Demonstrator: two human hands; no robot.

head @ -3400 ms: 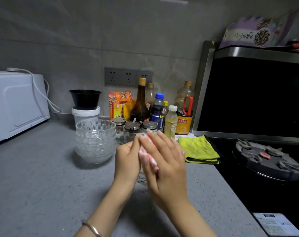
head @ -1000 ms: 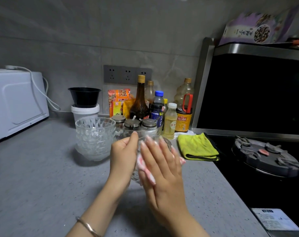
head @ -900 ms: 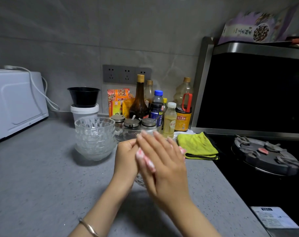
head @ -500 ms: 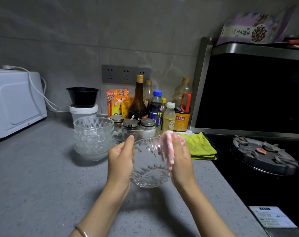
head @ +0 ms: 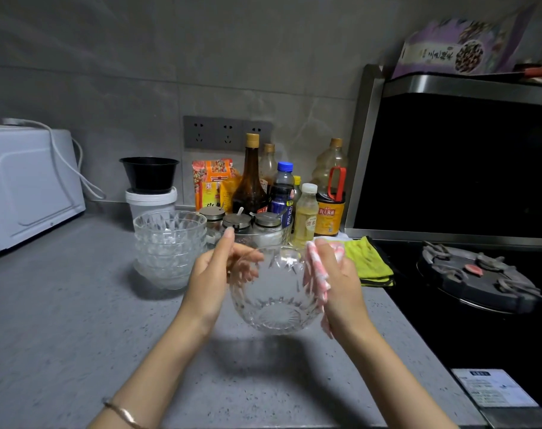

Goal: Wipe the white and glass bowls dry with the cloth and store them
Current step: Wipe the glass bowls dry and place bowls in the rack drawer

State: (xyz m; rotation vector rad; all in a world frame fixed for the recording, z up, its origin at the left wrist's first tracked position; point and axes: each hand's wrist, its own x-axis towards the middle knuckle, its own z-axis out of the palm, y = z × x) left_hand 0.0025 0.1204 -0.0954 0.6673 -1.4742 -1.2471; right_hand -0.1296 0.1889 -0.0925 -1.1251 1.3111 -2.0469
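Glass bowl (head: pixel 274 292) held above grey counter (head: pixel 62 329) between both hands. Left hand (head: pixel 212 275) grips left rim, fingers inside. Right hand (head: pixel 337 283) presses pink-white cloth (head: pixel 317 274) against right wall. Stack of glass bowls (head: pixel 170 247) left; yellow cloth (head: pixel 367 261) right.

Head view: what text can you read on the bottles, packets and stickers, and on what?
"海天酱油": orange label of the soy sauce bottle.
"营养": pale yellow bottle; the rest of its label is blurred.
Printed but too blurred or small to read: orange packet, blue-capped bottle, purple bag, white sticker.
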